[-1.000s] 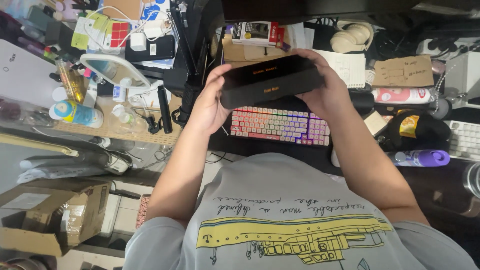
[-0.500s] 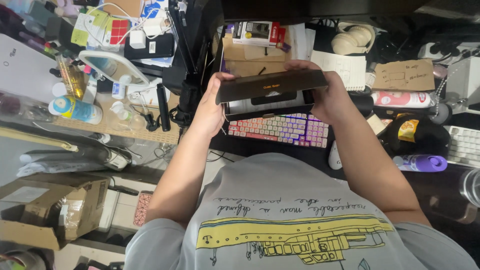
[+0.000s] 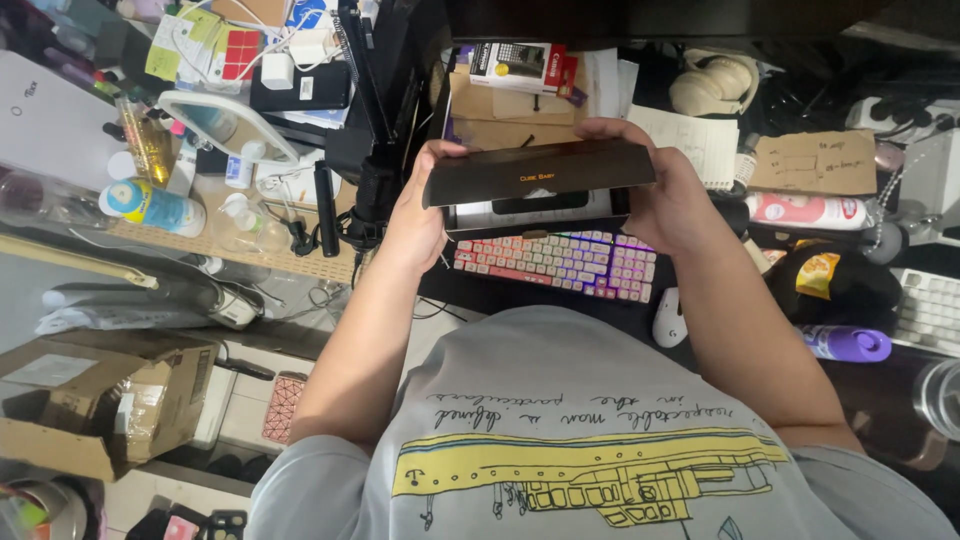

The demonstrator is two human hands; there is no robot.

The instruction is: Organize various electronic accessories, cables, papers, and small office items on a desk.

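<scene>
A black box [image 3: 540, 190] is held above the desk, just over the far edge of a backlit keyboard [image 3: 556, 265]. Its lid [image 3: 538, 172] is raised at the near side, and a pale insert is seen beneath it. The left hand [image 3: 418, 215] is clamped on the box's left end, thumb on top, fingers beneath. The right hand [image 3: 668, 195] is closed on the right end, fingers curled over the far edge. Both forearms are bent inward from the body.

To the left, a blue spray can [image 3: 152, 207], an oval mirror [image 3: 226, 125] and a black stand [image 3: 376, 120] are crowded on the desk. Lower left, an open cardboard box [image 3: 100, 405] is seen. To the right, a white mouse [image 3: 668, 317], a purple bottle [image 3: 846, 342] and cream headphones [image 3: 712, 85] are noted. Free room is confined to the space over the keyboard.
</scene>
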